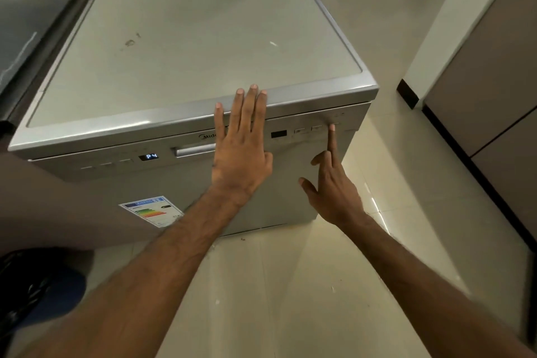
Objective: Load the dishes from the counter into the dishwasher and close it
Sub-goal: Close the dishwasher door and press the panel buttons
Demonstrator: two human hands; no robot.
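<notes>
Hiding half the dishwasher (180,49) handle (194,151), the left hand (241,154) presses flat.

My left hand (241,151) lies over the right end of the handle (193,150) and the tail of the brand name (207,136), so only "Mide" reads. On my right hand (331,192) the index fingertip (332,132) covers the button under it. The marks by the other buttons (308,129) are too small to read. My left forearm (186,229) hides the lower right corner of the label (151,209). The dishwasher (174,52) is closed, so its inside is out of sight. A dark thing (29,285) at lower left is cut off by the edge.
</notes>
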